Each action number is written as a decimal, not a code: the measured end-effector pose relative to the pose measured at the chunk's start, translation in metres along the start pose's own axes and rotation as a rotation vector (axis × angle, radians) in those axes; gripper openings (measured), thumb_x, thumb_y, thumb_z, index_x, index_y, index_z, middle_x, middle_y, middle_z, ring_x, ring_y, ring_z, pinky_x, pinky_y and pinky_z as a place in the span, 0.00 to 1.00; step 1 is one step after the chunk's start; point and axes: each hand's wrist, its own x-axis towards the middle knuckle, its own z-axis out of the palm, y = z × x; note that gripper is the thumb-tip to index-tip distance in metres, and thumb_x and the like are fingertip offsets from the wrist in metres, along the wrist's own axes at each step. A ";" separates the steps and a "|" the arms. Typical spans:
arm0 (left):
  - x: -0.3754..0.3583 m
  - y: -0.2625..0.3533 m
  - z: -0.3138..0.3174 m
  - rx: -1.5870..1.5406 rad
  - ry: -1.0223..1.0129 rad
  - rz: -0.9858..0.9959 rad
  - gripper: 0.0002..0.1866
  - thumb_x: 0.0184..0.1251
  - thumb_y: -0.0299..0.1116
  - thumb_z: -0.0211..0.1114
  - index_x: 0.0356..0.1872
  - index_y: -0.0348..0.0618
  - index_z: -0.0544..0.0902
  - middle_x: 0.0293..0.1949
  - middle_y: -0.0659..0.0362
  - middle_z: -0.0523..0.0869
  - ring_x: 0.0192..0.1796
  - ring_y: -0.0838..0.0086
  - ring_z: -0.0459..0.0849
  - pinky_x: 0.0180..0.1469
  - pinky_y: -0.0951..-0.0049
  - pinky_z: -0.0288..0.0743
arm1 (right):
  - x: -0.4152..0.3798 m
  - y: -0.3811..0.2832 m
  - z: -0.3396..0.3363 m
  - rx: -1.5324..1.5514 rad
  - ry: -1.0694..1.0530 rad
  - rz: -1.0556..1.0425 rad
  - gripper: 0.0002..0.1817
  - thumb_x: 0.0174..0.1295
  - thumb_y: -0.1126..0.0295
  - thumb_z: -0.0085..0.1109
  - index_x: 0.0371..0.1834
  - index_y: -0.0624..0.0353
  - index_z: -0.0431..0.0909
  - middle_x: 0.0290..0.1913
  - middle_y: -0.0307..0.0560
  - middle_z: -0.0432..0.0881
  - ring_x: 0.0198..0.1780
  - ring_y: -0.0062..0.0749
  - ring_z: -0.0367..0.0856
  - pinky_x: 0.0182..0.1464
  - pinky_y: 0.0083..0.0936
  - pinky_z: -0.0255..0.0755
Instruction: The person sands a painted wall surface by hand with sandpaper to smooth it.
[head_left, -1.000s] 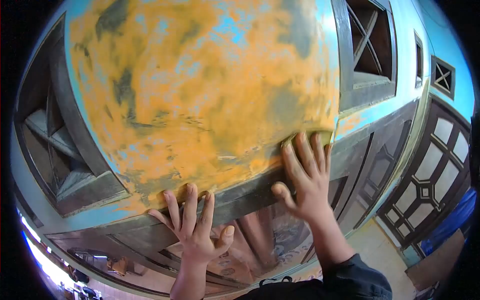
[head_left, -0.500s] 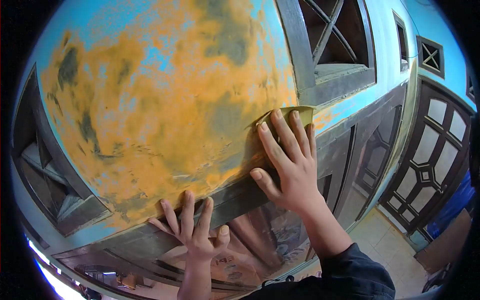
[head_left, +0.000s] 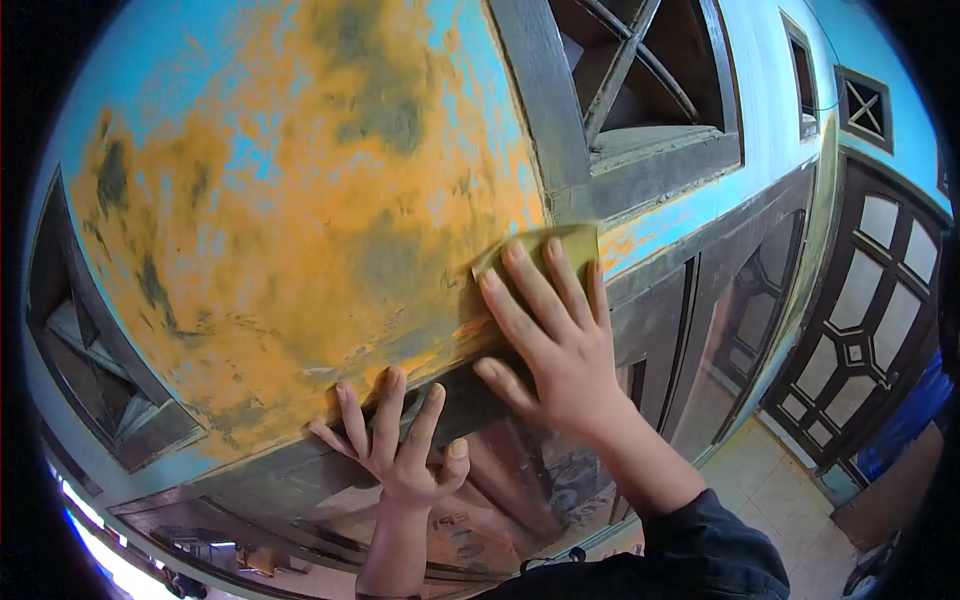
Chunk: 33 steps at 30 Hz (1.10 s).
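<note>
My right hand presses a piece of yellowish sandpaper against the wall, just below the window frame's lower corner. Its fingers are spread over the sheet, and the thumb points left, off the paper. My left hand is open, fingers apart, with its fingertips on the dark wooden ledge along the wall's lower edge. Orange patches, grey smears and bits of blue paint cover the wall. The sandpaper's underside is hidden.
A dark window frame with crossed bars stands above my right hand, and another latticed opening is at left. Glossy dark panels run below the ledge. A panelled door and blue sheeting are at right, above a tiled floor.
The view has turned, so the wall appears further left. My right hand has slid slightly down along the wall with the sandpaper. My left hand has shifted right along the ledge.
</note>
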 end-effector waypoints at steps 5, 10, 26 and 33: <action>0.002 0.009 0.011 0.004 0.028 0.004 0.26 0.72 0.60 0.51 0.50 0.58 0.92 0.68 0.57 0.81 0.82 0.45 0.53 0.79 0.34 0.21 | -0.033 0.008 0.011 0.039 0.007 0.047 0.34 0.68 0.43 0.56 0.76 0.41 0.71 0.78 0.45 0.66 0.80 0.52 0.58 0.78 0.64 0.39; 0.015 0.031 0.022 0.087 0.004 0.012 0.26 0.72 0.60 0.51 0.50 0.58 0.92 0.68 0.58 0.81 0.82 0.46 0.54 0.80 0.34 0.23 | 0.019 0.015 -0.009 0.045 0.012 -0.036 0.34 0.69 0.42 0.53 0.77 0.41 0.70 0.78 0.44 0.67 0.80 0.50 0.59 0.78 0.63 0.39; 0.014 0.038 0.035 0.188 0.015 0.029 0.26 0.72 0.57 0.53 0.62 0.58 0.85 0.73 0.54 0.74 0.82 0.41 0.52 0.78 0.30 0.27 | -0.017 0.043 -0.001 0.045 0.002 0.021 0.34 0.68 0.42 0.55 0.75 0.41 0.72 0.79 0.45 0.65 0.81 0.54 0.56 0.79 0.67 0.26; 0.013 0.038 0.036 0.188 0.019 0.022 0.27 0.72 0.58 0.53 0.63 0.58 0.85 0.74 0.54 0.73 0.82 0.40 0.51 0.78 0.30 0.26 | -0.003 0.041 -0.005 0.040 0.020 0.050 0.34 0.67 0.43 0.57 0.75 0.41 0.72 0.80 0.45 0.64 0.81 0.54 0.55 0.78 0.70 0.26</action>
